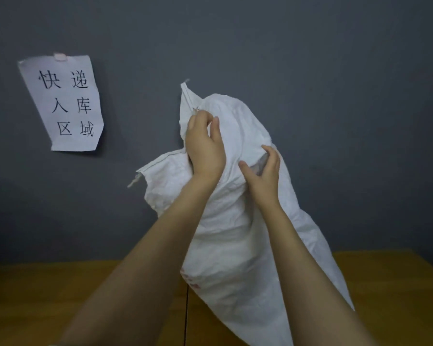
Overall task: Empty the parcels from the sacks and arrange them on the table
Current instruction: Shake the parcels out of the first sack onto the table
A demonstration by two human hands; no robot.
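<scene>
Above the table [35, 295], the left hand [205, 146] and right hand [263, 173] each clutched the sack [235, 245] cloth; lifting higher and shaking would probably empty it.

The sack [238, 236] was crinkled woven plastic, faintly shiny. The table [48, 295] was smooth wood. The sign [63, 103] was creased matt paper on a matt wall [310, 71].

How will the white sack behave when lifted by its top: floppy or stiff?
Probably floppy: the white sack creases and bunches where the left hand and right hand clutch it. Its upper flap sags sideways, so it likely won't stand alone. The fuller lower part near the table suggests contents that may shift; the weight cannot be judged.
</scene>
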